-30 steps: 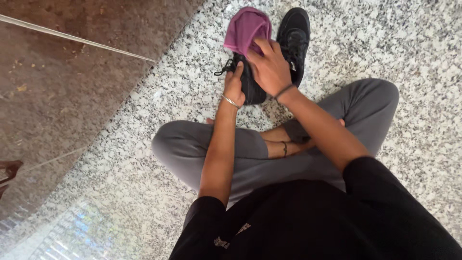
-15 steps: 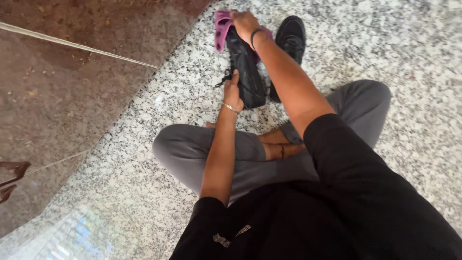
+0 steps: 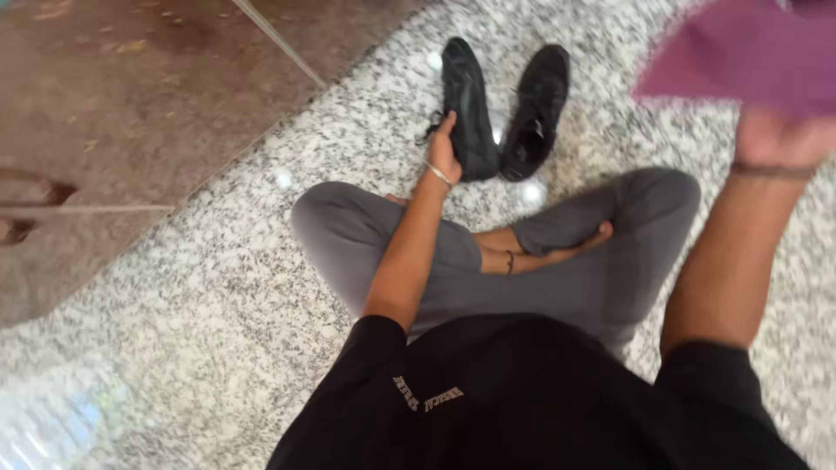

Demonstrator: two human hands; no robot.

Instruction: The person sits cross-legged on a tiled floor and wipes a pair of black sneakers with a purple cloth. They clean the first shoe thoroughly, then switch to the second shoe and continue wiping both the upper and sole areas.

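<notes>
Speckled granite floor (image 3: 218,287), with a brown polished slab (image 3: 131,104) off beyond the left hand. Seated cross-legged in grey trousers (image 3: 366,235) and a black shirt (image 3: 522,392), bare feet tucked under.

Left hand (image 3: 446,146), bangle at the wrist, closed around the heel end of the left shoe (image 3: 470,104), tipped on its side with the laces spilling toward the palm. Second shoe (image 3: 538,109) just beside it on the far side, touching or nearly so near the heels, upright on its sole and free of either hand.

Right hand (image 3: 775,135) lifted high and close to the lens, blurred, gripping a purple cloth (image 3: 740,61) that fans out above the knuckles; dark band at the wrist. Fingers themselves too smeared to read, but clearly clamped on the fabric.

A change from half a second ago: then, cloth pressed over the toe of the held shoe, right arm stretched out across the legs. Now, cloth pulled well clear of both shoes and swung up to the right, only the left hand remaining on the footwear. Shoe in much the same spot in front of the knees, still steadied by the same grip. By the look of it, a break between wiping strokes, perhaps a shake-out or refold of the cloth, rather than a finish; held shoe's leather showing a dull sheen, its cleanliness impossible to judge from here.
</notes>
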